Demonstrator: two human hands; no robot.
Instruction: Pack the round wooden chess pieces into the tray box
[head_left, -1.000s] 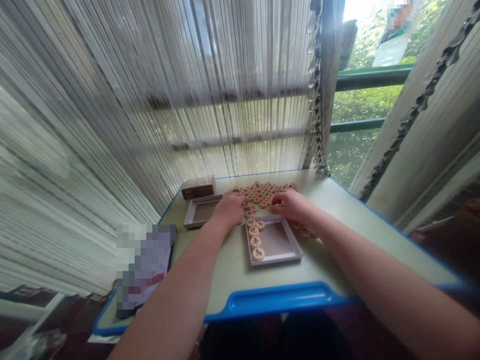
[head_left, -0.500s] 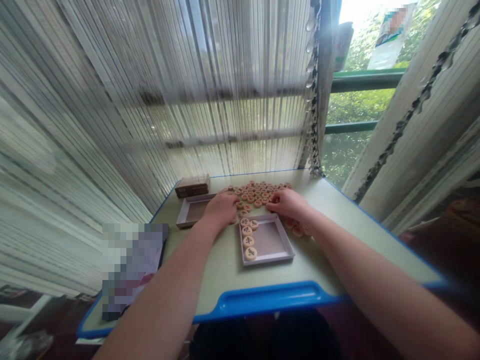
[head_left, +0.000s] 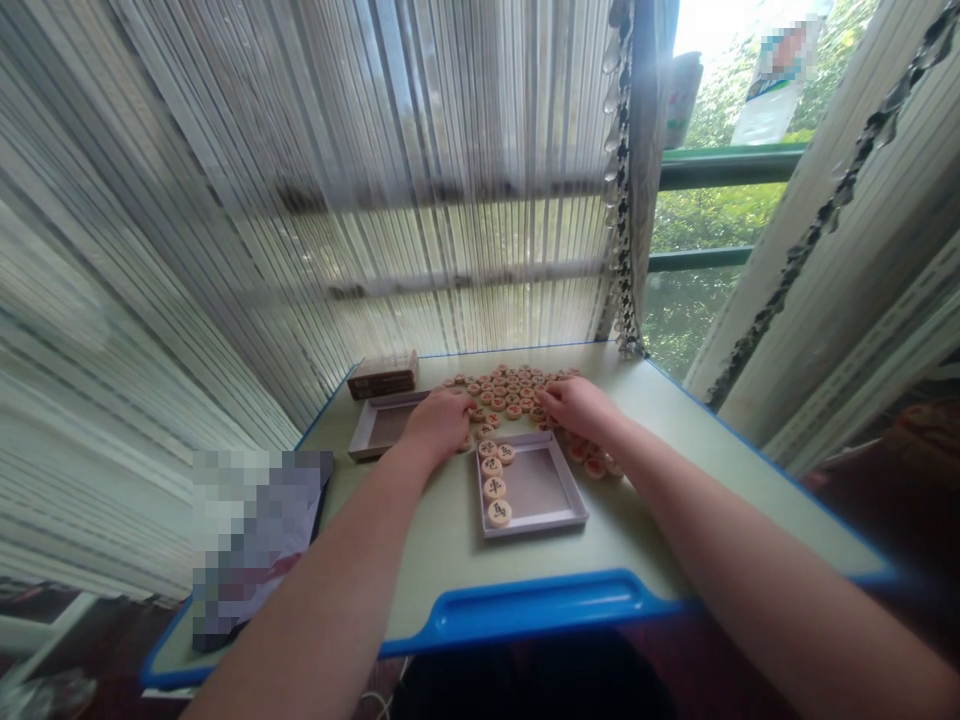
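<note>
Many round wooden Chinese chess pieces [head_left: 513, 411] with red or black characters lie in a loose cluster on the table. My left hand [head_left: 442, 420] is at the cluster's left edge, fingers curled together over the pieces; whether one is between them is hidden. At the right edge, my right hand [head_left: 577, 405] has bent, closed fingers touching the pieces; its grip is hidden too. Between my forearms sits a shallow light box tray [head_left: 582, 505]. Along its left side is a column of black-character pieces [head_left: 494, 489], with another piece [head_left: 506, 454] beside the top one.
A second shallow tray [head_left: 364, 442] stands left of my left hand, with a brown box [head_left: 383, 374] behind it. More pieces [head_left: 595, 468] lie under my right wrist. A blurred dark-edged item [head_left: 292, 520] lies left. The table has a raised blue front edge [head_left: 540, 600].
My right fingertips have shifted slightly away from me and to the right, uncovering a piece below them. My left hand has barely moved. The view has tilted a little.
</note>
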